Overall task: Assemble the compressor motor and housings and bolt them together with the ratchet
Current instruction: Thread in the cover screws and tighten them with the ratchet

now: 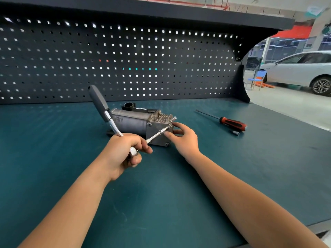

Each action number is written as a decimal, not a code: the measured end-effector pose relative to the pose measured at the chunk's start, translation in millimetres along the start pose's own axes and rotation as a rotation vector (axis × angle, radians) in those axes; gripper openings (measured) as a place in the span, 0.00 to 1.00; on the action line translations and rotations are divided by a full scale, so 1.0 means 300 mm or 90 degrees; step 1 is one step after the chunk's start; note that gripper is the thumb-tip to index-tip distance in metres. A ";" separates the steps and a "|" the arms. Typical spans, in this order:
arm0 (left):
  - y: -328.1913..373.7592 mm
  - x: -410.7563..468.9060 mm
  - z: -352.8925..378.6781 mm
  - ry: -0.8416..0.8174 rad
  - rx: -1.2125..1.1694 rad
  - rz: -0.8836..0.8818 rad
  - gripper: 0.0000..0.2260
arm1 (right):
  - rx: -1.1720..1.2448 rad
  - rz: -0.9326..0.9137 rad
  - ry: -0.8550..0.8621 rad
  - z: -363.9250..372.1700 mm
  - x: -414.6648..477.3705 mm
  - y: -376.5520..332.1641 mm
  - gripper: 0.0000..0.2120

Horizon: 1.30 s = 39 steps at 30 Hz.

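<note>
One chrome ratchet [112, 125] (slim shaft [155, 136]) meets finned compressor [132, 122]

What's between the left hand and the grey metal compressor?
Head view: a slim silver extension bar spans from left hand to grey metal compressor.

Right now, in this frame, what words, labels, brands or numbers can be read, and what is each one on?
Nothing here can be read.
Black label on top of the compressor: white print, too blurred to read.
Compressor's motor body: a raised mark, unreadable.
Ratchet shank: possible engraving, too small to read.
Teal sign in the background: blurred.
</note>
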<state>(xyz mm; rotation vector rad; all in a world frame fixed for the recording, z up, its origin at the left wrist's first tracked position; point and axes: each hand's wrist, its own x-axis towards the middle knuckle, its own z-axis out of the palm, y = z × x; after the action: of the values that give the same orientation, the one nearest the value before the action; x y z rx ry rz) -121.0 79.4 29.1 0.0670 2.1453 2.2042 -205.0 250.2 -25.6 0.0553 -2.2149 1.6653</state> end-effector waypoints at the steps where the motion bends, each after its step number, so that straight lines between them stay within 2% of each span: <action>1: -0.002 0.000 0.002 0.002 0.003 -0.003 0.20 | -0.003 -0.001 0.000 0.002 0.000 -0.001 0.22; 8: -0.015 0.008 0.003 0.013 0.009 0.004 0.18 | -0.007 -0.003 0.001 0.001 0.000 -0.002 0.22; 11: -0.021 0.006 0.012 0.006 0.076 0.024 0.18 | -0.009 -0.004 0.003 0.001 0.002 -0.002 0.22; 15: -0.032 -0.012 0.036 -0.010 0.291 0.081 0.08 | -0.022 -0.010 0.005 0.002 0.000 -0.001 0.22; 18: -0.062 -0.020 0.057 0.007 0.523 0.186 0.13 | -0.045 -0.023 0.007 -0.001 0.000 0.000 0.20; 20: -0.071 -0.029 0.076 0.030 0.584 0.219 0.15 | -0.058 -0.032 0.008 -0.003 0.001 -0.002 0.19; 21: -0.073 -0.029 0.082 0.038 0.565 0.209 0.14 | -0.066 -0.030 0.007 -0.002 0.001 -0.004 0.18; 23: -0.070 -0.020 0.089 0.037 0.424 0.142 0.12 | -0.058 -0.020 0.010 0.002 0.002 -0.005 0.19; 26: -0.054 -0.010 0.088 0.042 0.102 0.030 0.18 | -0.033 -0.006 0.013 0.003 0.002 -0.009 0.21; 29: -0.042 -0.001 0.066 0.033 -0.231 -0.088 0.12 | -0.030 -0.001 0.006 0.001 0.003 -0.012 0.22; 31: -0.037 0.002 0.054 0.017 -0.348 -0.121 0.10 | -0.030 0.010 -0.003 -0.001 0.003 -0.010 0.22; 32: -0.039 0.006 0.051 0.018 -0.339 -0.115 0.09 | -0.030 0.018 -0.011 -0.003 0.000 -0.012 0.21; 34: -0.040 0.005 0.057 0.042 -0.220 -0.075 0.08 | -0.010 0.047 -0.013 0.001 -0.003 -0.025 0.21; 36: -0.044 -0.002 0.078 0.070 -0.051 -0.010 0.08 | 0.029 0.079 0.044 0.009 -0.010 -0.045 0.16; 38: -0.052 -0.011 0.103 0.082 0.067 0.050 0.08 | 0.035 0.080 0.130 0.020 -0.019 -0.064 0.07; 39: -0.054 -0.016 0.112 0.086 0.100 0.070 0.08 | 0.014 0.068 0.138 0.029 -0.025 -0.068 0.11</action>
<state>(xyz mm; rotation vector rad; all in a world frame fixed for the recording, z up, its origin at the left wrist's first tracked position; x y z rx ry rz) -113.5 112.8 13.9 0.0468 2.4411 2.1503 -195.2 234.6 -11.3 -0.2307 -2.0702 1.6639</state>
